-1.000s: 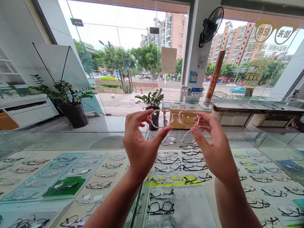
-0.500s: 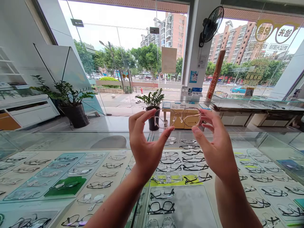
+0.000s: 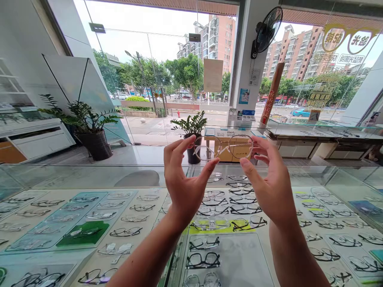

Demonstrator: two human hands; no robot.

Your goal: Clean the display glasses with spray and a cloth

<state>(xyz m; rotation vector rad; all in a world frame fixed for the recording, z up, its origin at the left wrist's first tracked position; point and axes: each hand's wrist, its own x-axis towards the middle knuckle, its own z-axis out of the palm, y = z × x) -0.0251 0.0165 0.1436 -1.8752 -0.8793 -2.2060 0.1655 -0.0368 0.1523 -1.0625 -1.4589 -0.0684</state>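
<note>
Thin-rimmed eyeglasses (image 3: 224, 142) with clear lenses are held up level above the glass display counter (image 3: 89, 175). Their left rim is pinched between thumb and forefinger of my left hand (image 3: 188, 179). On the other side, my right hand (image 3: 269, 179) grips the right rim, thumb below and fingers above and behind. The temples appear folded behind the lenses. Beneath my hands, inside the counter, lie rows of spectacle frames, among them a black pair (image 3: 203, 260) and pairs over a yellow-green strip (image 3: 215, 226).
A potted plant (image 3: 194, 151) stands beyond the counter, and a larger potted plant (image 3: 92, 143) is at left. Further display cases (image 3: 311, 139) line the right side. A black wall fan (image 3: 267, 32) hangs on the pillar. Glass doors face the street.
The eyeglasses have tilted slightly, so the folded temples show differently through the lenses. Both hands keep their grip, with only very small shifts.
</note>
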